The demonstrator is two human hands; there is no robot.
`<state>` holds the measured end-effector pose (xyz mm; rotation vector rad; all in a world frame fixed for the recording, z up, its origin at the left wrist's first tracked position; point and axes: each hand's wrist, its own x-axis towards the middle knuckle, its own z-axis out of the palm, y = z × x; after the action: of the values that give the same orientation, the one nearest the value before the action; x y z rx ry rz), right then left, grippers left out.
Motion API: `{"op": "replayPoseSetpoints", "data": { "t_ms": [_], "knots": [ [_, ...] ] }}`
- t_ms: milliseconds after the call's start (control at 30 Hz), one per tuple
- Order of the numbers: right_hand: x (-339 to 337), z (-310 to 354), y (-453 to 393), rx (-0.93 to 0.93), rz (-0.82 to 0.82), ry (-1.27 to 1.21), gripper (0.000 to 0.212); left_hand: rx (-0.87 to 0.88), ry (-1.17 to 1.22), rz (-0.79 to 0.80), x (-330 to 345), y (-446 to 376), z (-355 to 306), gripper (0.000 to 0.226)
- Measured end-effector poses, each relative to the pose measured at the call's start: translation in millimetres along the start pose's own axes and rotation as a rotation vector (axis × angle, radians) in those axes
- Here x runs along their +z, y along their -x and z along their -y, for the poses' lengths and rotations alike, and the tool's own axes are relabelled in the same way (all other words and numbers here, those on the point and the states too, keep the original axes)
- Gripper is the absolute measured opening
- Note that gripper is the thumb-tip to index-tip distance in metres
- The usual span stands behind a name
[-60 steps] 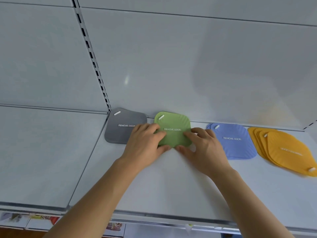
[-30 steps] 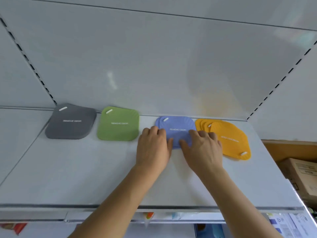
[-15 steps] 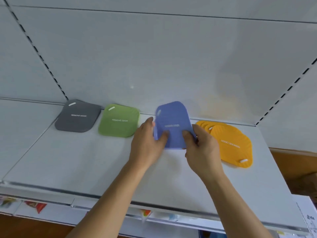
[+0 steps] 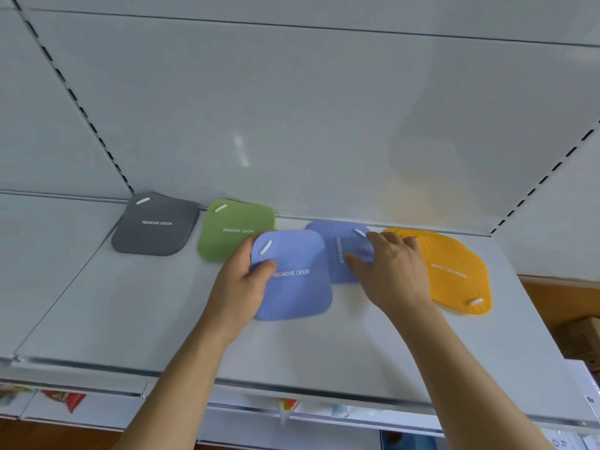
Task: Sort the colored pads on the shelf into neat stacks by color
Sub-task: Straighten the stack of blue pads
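Along the back of the white shelf (image 4: 136, 323) lie a grey pad (image 4: 156, 224), a green pad (image 4: 235, 222), a blue pad (image 4: 341, 251) turned sideways, and a fanned stack of orange pads (image 4: 454, 271). My left hand (image 4: 242, 287) grips a second blue pad (image 4: 293, 277) by its left edge, thumb on top, lifted and facing me; it covers a corner of the green pad. My right hand (image 4: 389, 271) rests on the sideways blue pad, fingers spread over its right part and thumb on its face. Whether more blue pads lie beneath it is hidden.
The white back panel (image 4: 292, 125) rises right behind the pads, with slotted uprights at left and right. The shelf's metal front lip (image 4: 292, 389) runs below my forearms. A cardboard box (image 4: 581, 339) sits lower right, beyond the shelf's end.
The blue pads that both hands held upright have been split: my left hand carried one toward me and leftward, while my right hand lowered onto the other on the shelf.
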<state>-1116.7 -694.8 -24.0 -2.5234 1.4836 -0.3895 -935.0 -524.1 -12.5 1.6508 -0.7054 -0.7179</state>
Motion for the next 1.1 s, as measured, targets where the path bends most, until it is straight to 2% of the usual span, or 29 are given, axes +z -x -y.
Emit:
{"op": "replayPoseSetpoints", "data": {
  "t_ms": [100,200,300,433,633,733,833,933,1000,1100],
  "knots": [
    [5.2,8.9,-5.7,0.051,0.071,0.054,0.061,-0.009,-0.006,-0.048,0.0,1.7,-1.9,0.025],
    [5.6,15.3,-1.1,0.071,0.017,0.022,0.059,0.000,0.026,-0.068,-0.8,3.7,-5.8,0.027],
    [6.1,19.7,-2.4,0.135,0.031,-0.023,0.056,0.018,0.038,-0.082,-3.8,3.7,-8.5,0.028],
    [4.7,21.5,-14.0,0.209,0.086,0.139,0.055,0.069,0.001,-0.078,-2.1,4.3,-10.8,0.035],
    [-6.4,20.4,-17.4,0.270,0.145,0.017,0.055,0.067,-0.028,-0.103,4.8,0.8,-12.8,0.026],
    [-7.4,21.1,-17.1,0.248,0.130,0.123,0.061,0.083,-0.028,-0.100,6.4,2.1,-14.7,0.028],
    [-13.2,21.1,-16.9,0.261,0.171,0.084,0.059,0.094,-0.024,-0.106,6.9,1.3,-14.6,0.026],
    [-11.8,24.0,-14.1,0.304,0.122,-0.005,0.058,0.090,-0.015,-0.107,8.0,0.5,-14.8,0.026],
    [-8.8,27.3,-10.3,0.301,0.048,-0.124,0.046,0.065,0.005,-0.113,8.4,1.8,-14.9,0.022],
    [-14.8,31.3,1.1,0.240,-0.051,-0.405,0.013,-0.059,0.175,-0.133,3.5,0.9,-15.3,0.012]
  ]
}}
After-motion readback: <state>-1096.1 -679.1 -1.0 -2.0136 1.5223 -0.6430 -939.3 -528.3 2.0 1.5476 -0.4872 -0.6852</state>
